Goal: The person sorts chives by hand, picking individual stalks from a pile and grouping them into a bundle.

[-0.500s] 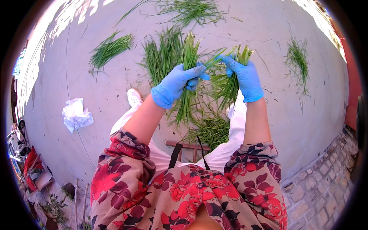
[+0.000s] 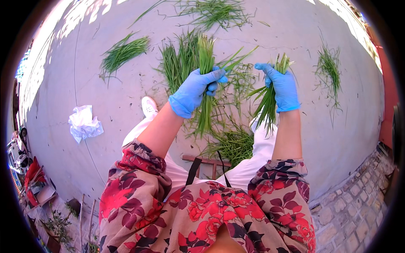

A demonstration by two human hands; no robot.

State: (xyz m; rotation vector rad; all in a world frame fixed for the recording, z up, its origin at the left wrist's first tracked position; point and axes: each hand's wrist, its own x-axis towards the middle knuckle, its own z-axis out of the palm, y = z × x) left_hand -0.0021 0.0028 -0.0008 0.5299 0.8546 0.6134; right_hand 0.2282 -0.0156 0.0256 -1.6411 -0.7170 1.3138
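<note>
Both my hands wear blue gloves. My left hand [image 2: 196, 89] grips a long upright bundle of green stalks [image 2: 205, 67], its tips pointing away from me. My right hand [image 2: 280, 86] holds a second, thinner bunch of green stalks [image 2: 268, 105] that hangs down below the fist. The two hands are apart, with a few stray blades crossing between them. Under them a heap of loose green stalks [image 2: 230, 143] lies on the concrete ground [image 2: 105, 114] between my legs.
Sorted bunches of greens lie on the ground at the far left [image 2: 122, 52], far middle [image 2: 213, 12] and right [image 2: 329, 67]. A crumpled white bag [image 2: 84, 123] lies to the left. A low wooden stool [image 2: 206, 162] is under me. Stone paving [image 2: 350, 206] borders the lower right.
My hands have drawn apart: the right hand moved right with its own bunch, away from the bundle in the left hand.
</note>
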